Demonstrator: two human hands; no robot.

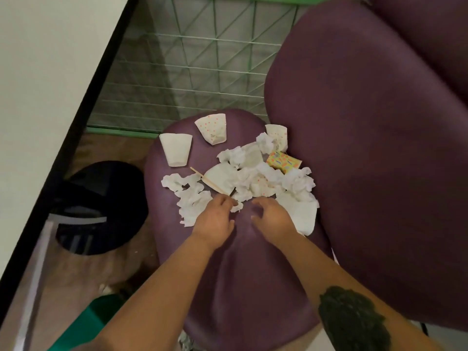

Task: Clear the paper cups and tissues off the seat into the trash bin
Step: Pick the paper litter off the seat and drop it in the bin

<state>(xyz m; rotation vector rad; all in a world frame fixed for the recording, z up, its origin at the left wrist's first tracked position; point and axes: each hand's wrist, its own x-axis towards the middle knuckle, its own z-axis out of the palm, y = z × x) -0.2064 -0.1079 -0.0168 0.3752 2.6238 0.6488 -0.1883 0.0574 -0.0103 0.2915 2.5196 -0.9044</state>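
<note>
Many crumpled white tissues (243, 178) (cups (176, 149) flattened) litter seat (240, 249).

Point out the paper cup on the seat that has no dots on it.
The plain white cup, farthest left on the purple seat, lying apart from the tissue pile. The two cups to its right carry dots.

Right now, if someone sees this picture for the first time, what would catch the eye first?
Probably the heap of crumpled white tissues and flattened paper cups on the purple seat, with both hands reaching into its near edge: the left hand pinches a tissue, the right hand hovers curled. A black trash bin stands on the floor to the left.
</note>
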